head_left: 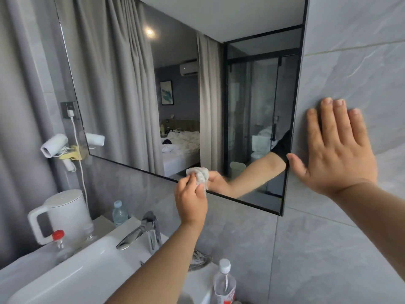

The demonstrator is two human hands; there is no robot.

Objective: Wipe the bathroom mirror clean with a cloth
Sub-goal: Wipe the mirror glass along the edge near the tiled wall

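We had the cloth (200,175) bunched in the left hand (191,199), fingers curled round it and pinching it against the glass, right at the bottom edge of the mirror (153,95); the wad sat on the dark frame line, partly on the mirror and partly over the tile below. Our right hand (335,150) was spread flat, fingers straight, palm on the grey wall tile (350,51) just beside the mirror's right edge, thumb touching the frame; it held nothing and, as we judged it, only braced us.

Now the relation that mattered; the mirror ran long from left to right, and nearly all of it lay up and to the left of the cloth. Only the lower right corner lay to the right of the cloth, between our two hands. The left hand was the one on the glass, the nearer by far to the unwiped stretch; the right one sat off the mirror altogether.

So we reckoned the coming stroke had to climb or sweep left along that long axis, away from the bracing hand. Below us the sink (76,270), the tap (142,231), a white kettle (63,213) and the bottle (223,284) crowded the counter; a low elbow could have clipped them.
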